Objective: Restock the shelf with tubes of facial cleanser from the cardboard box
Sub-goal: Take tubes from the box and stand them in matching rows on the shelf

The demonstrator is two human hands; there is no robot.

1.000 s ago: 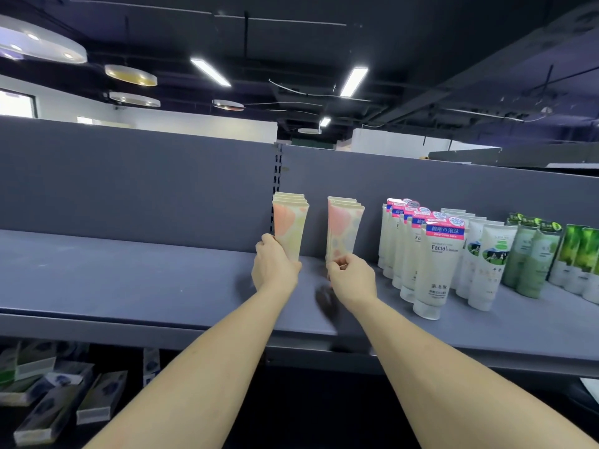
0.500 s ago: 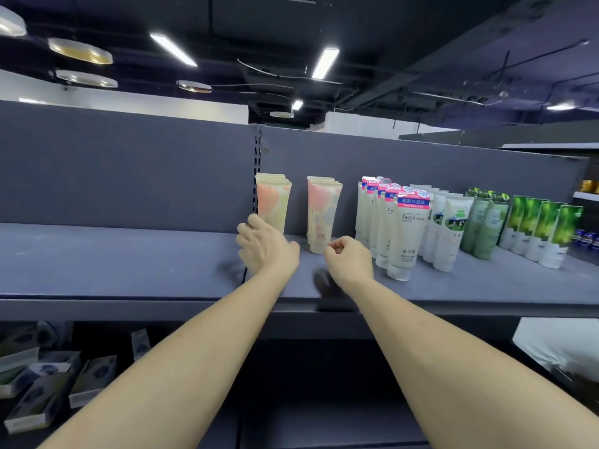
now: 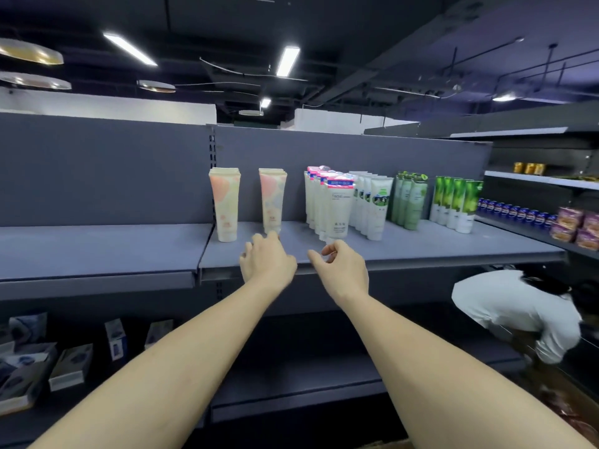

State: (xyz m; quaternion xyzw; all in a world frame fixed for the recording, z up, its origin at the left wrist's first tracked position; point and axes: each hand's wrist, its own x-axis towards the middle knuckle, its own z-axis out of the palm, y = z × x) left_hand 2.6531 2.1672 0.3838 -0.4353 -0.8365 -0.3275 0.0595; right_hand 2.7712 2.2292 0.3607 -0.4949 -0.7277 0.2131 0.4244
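Two peach tube rows (image 3: 224, 204) stand on shelf (image 3: 421, 244), left hand (image 3: 267, 259) and right hand (image 3: 340, 268) released, empty; box unseen, left side bare.

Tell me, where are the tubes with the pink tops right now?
In the head view the pink-topped tubes stand mid-shelf, right of centre, between the peach tubes and the white tubes, just beyond the right hand.

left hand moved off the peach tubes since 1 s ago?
Yes. The left hand has pulled back from the left peach tube row, toward the shelf's front edge, empty.
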